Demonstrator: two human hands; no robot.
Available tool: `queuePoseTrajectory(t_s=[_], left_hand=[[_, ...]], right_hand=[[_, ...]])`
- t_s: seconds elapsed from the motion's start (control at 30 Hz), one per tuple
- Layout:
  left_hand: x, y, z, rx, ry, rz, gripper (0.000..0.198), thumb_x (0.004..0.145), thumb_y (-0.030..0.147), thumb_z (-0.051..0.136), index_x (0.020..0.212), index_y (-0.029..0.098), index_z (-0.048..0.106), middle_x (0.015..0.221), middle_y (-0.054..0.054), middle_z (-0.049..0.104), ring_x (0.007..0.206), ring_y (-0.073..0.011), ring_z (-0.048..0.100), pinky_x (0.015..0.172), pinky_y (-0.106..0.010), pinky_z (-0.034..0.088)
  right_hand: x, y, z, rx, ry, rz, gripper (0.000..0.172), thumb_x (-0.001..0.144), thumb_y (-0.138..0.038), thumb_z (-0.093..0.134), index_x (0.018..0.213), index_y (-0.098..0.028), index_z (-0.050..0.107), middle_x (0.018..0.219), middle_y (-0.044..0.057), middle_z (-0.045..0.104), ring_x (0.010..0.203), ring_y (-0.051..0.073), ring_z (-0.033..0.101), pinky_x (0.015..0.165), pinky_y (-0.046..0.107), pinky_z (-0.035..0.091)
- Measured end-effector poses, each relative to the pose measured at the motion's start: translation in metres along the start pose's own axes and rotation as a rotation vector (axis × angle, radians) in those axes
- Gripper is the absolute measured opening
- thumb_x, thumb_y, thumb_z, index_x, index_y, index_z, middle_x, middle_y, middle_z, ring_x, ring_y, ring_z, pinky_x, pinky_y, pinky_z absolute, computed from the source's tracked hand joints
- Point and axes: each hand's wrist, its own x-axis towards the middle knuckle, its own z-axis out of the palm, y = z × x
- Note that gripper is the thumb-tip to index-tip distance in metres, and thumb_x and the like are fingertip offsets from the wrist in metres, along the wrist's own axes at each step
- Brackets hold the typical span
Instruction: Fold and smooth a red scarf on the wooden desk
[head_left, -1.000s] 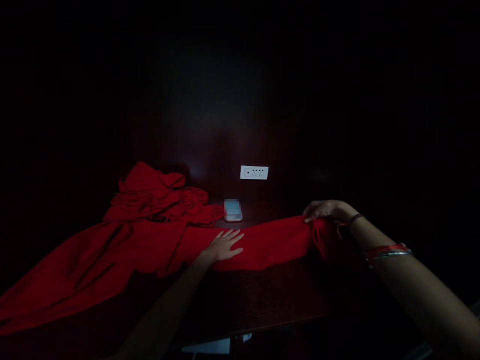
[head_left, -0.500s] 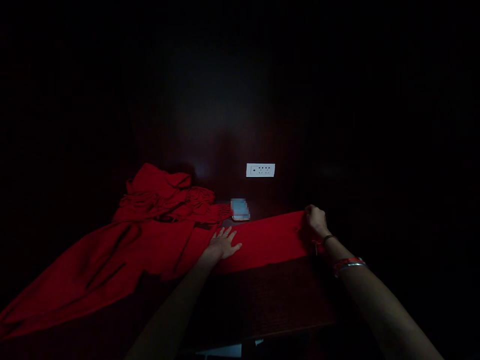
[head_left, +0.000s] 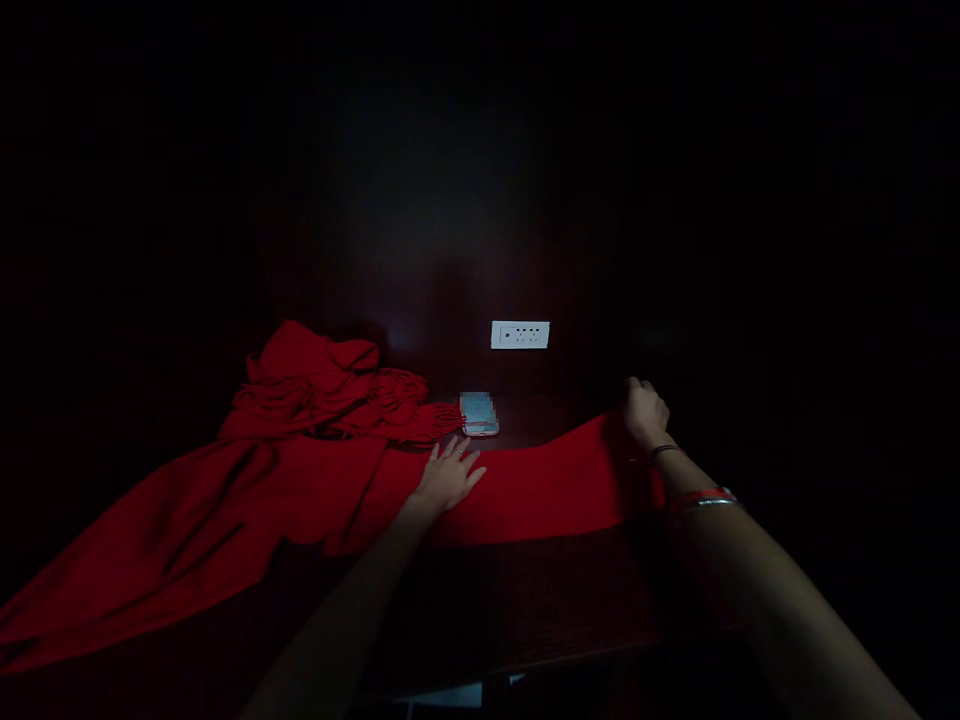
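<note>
A long red scarf (head_left: 247, 500) lies stretched across a dark wooden table (head_left: 525, 600). My left hand (head_left: 448, 472) rests flat on the scarf near its middle, fingers spread. My right hand (head_left: 645, 412) is closed on the scarf's right end and holds that end raised a little off the table. A red bangle and a thin band sit on my right wrist. A second red scarf (head_left: 322, 395) with fringes lies bunched behind the first one.
A phone (head_left: 478, 413) lies on the table behind my left hand, beside the fringes. A white socket plate (head_left: 520, 334) is set in the dark back panel. The scarf's left end hangs over the table's left side. The surroundings are very dark.
My right hand drew the scarf's right end inward to the left, then lifted it up and toward the back. My left hand stayed pressed on the scarf.
</note>
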Motion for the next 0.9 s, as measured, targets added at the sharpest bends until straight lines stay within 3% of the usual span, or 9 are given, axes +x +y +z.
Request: queuePoseTrajectory(t_s=[0.13, 0.23, 0.33, 0.43, 0.5, 0.9], left_hand=[[0.001, -0.003, 0.006, -0.121, -0.226, -0.097, 0.06, 0.076, 0.059, 0.014, 0.127, 0.029, 0.019, 0.135, -0.004, 0.014, 0.121, -0.0287, 0.01, 0.091, -0.054, 0.013], [0.004, -0.006, 0.009, -0.143, -0.265, -0.117, 0.062, 0.074, 0.062, 0.013, 0.127, 0.031, 0.015, 0.136, -0.003, 0.008, 0.122, -0.028, 0.005, 0.091, -0.054, 0.009], [0.005, -0.01, 0.009, -0.141, -0.285, -0.135, 0.062, 0.074, 0.062, 0.013, 0.128, 0.031, 0.013, 0.136, -0.001, 0.006, 0.122, -0.0272, 0.003, 0.092, -0.054, 0.008], [0.004, -0.017, 0.005, -0.134, -0.312, -0.166, 0.063, 0.074, 0.062, 0.014, 0.128, 0.031, 0.013, 0.136, -0.001, 0.003, 0.122, -0.0265, 0.001, 0.093, -0.052, 0.007], [0.002, -0.02, 0.003, -0.13, -0.317, -0.184, 0.063, 0.074, 0.061, 0.014, 0.128, 0.029, 0.013, 0.136, -0.002, 0.003, 0.122, -0.0259, 0.001, 0.094, -0.05, 0.008], [-0.008, -0.032, 0.012, -0.049, -0.161, -0.1, 0.053, 0.08, 0.051, 0.017, 0.127, 0.028, 0.02, 0.135, -0.002, 0.013, 0.122, -0.022, 0.009, 0.095, -0.042, 0.013]], right_hand=[[-0.029, -0.021, 0.019, -0.169, -0.105, -0.281, 0.038, 0.073, -0.012, 0.04, 0.11, -0.016, 0.046, 0.112, 0.015, 0.043, 0.102, 0.029, 0.038, 0.08, 0.047, 0.029], [-0.055, -0.046, 0.038, -0.005, -0.266, -0.561, 0.041, 0.078, -0.031, 0.039, 0.117, -0.018, 0.04, 0.123, 0.012, 0.035, 0.111, 0.025, 0.029, 0.089, 0.042, 0.024], [-0.084, -0.07, 0.057, 0.154, -0.493, -0.68, 0.054, 0.077, -0.05, 0.031, 0.124, -0.025, 0.028, 0.13, 0.007, 0.026, 0.118, 0.024, 0.02, 0.09, 0.047, 0.02], [-0.101, -0.078, 0.069, 0.186, -0.633, -0.694, 0.057, 0.077, -0.057, 0.021, 0.126, -0.028, 0.024, 0.133, 0.005, 0.021, 0.12, 0.025, 0.014, 0.091, 0.052, 0.013], [-0.103, -0.073, 0.072, 0.189, -0.655, -0.671, 0.057, 0.077, -0.057, 0.017, 0.126, -0.027, 0.025, 0.133, 0.005, 0.022, 0.121, 0.024, 0.015, 0.092, 0.051, 0.012], [-0.071, -0.003, 0.082, 0.069, -0.542, -0.428, 0.051, 0.08, -0.05, 0.02, 0.123, -0.026, 0.03, 0.131, 0.003, 0.027, 0.119, 0.021, 0.022, 0.091, 0.046, 0.019]])
